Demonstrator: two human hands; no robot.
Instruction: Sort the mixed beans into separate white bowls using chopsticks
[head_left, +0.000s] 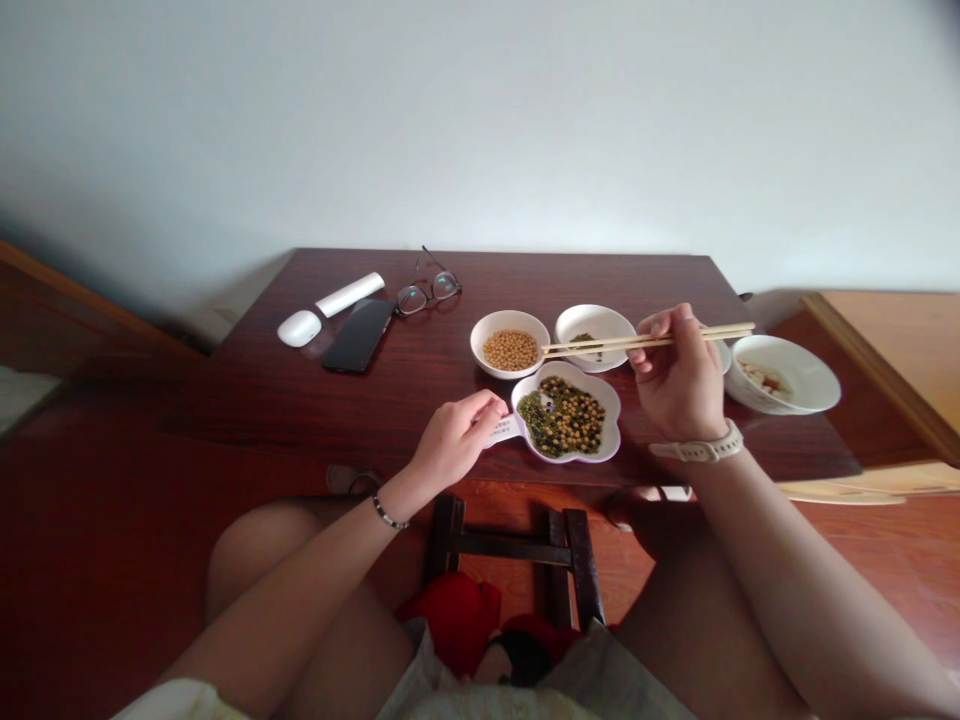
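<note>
A pale, plain wall (480, 120) rises behind a dark, reddish wood-grain table (427, 375). At its left lie a rounded glossy white case (299, 328), a smooth white tube (350, 295), a flat black phone (358, 336) and thin-framed glasses (444, 287). Next, the left hand (457, 435) pinches the handle of a flower-shaped dish (616, 415), its scalloped white wall edged in lilac. Just behind stands a round white bowl (480, 340) of yellow beans alone; the dish itself holds a mix — small green, black and round yellow ones — so much seems left unsorted. A second white bowl (600, 318), farther right, has only a small green heap. The right hand (682, 380) grips slim pale chopsticks (739, 331), their tips by the yellow beans' bowl — whether they hold anything cannot be told. At far right, a larger white bowl (814, 370) contains pale pieces.
</note>
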